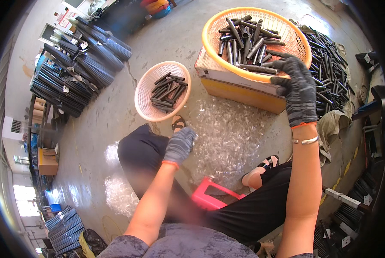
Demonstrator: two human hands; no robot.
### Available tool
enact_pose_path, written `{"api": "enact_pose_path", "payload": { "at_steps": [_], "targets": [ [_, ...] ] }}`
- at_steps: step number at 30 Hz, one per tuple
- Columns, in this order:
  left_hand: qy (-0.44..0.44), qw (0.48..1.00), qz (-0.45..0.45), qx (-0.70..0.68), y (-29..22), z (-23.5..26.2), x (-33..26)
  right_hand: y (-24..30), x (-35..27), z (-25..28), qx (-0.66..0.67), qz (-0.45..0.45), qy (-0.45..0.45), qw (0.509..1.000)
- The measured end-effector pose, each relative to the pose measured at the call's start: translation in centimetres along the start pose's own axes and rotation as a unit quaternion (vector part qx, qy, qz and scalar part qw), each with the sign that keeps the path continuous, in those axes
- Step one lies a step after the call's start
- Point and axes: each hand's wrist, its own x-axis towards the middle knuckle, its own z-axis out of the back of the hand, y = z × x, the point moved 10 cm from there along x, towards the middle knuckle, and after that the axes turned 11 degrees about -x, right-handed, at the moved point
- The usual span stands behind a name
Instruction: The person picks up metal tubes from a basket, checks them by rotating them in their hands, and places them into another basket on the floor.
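Note:
My right hand (299, 88), in a dark grey knit glove with an orange cuff, is at the near right rim of a large orange mesh basket (302, 35). Its thumb and fingers are parted, with the rim and the end of a black tube (254, 68) between them. Many short black tubes lie loose in that basket. My left hand (180, 145), gloved in lighter grey, hovers over my left knee with fingers curled; anything inside them is hidden. Beyond it, a smaller pale pink mesh basket (140, 96) on the floor holds more black tubes.
Cardboard boxes (244, 92) support the orange basket. Clear plastic scraps (229, 137) litter the floor between my feet. A pink plastic stool (205, 195) is by my legs. Black tubes (325, 60) are heaped at right; bundles of long rods (78, 69) stand at left.

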Motion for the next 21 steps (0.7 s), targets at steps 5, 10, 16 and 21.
{"api": "enact_pose_path", "payload": {
  "at_steps": [5,10,16,21],
  "targets": [
    [0.106,0.921,-0.030,0.374,-4.3,-3.9,-1.6,-0.4,1.0,2.0,0.112,-0.004,-0.015,0.994],
    [0.110,0.903,-0.060,0.410,-9.0,-2.5,-1.1,-1.3,0.5,0.6,0.048,-0.047,0.023,0.997],
    [0.069,0.956,-0.065,0.277,-10.8,-0.2,-0.2,-0.9,0.9,0.9,0.095,-0.004,0.008,0.995],
    [-0.014,0.925,-0.271,0.267,-15.6,-1.6,0.2,-0.5,1.0,4.0,0.205,-0.013,-0.094,0.974]
  ]
}}
